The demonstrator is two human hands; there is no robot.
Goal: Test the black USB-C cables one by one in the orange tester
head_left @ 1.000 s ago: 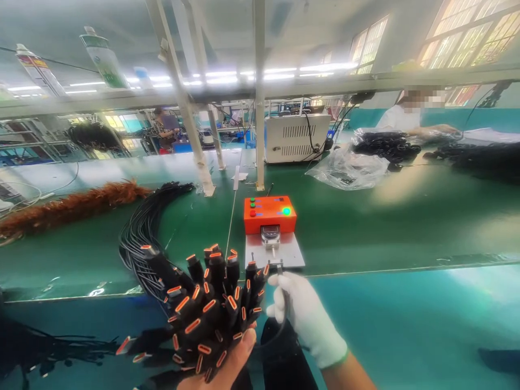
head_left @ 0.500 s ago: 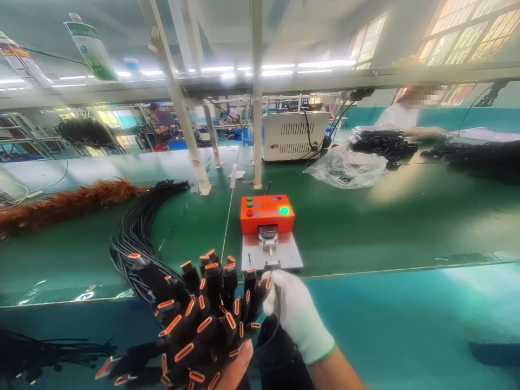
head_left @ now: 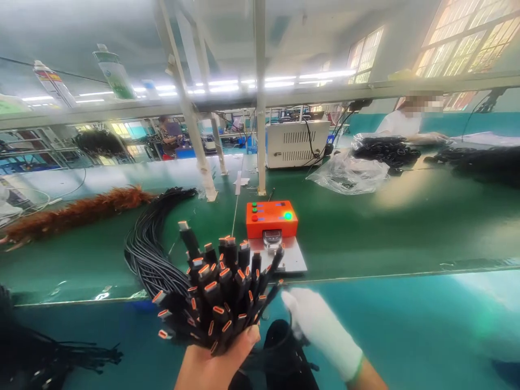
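Observation:
My bare left hand (head_left: 221, 355) is wrapped round a thick bundle of black cables (head_left: 227, 287), whose metal connectors with orange inner edges fan upward. My right hand (head_left: 325, 327), in a white glove, is low to the right of the bundle, its fingers closed round a black cable (head_left: 284, 337) that hangs in a loop. Behind the bundle, an orange box (head_left: 270, 219) with green and red buttons and a lit green light stands on the bench. A small gauge (head_left: 272, 238) sits on the metal plate (head_left: 299, 260) in front of it, partly hidden by connectors.
More black cables (head_left: 150, 244) trail across the green bench (head_left: 365, 233) at left, beside a brown fluffy strip (head_left: 81, 214). Farther back are a white metal case (head_left: 296, 145), a clear plastic bag (head_left: 351, 173), upright posts and a seated person (head_left: 400, 123).
My right hand has moved down and right, away from the metal plate, with a cable. The bundle in my left hand now stands more upright and covers part of the plate.

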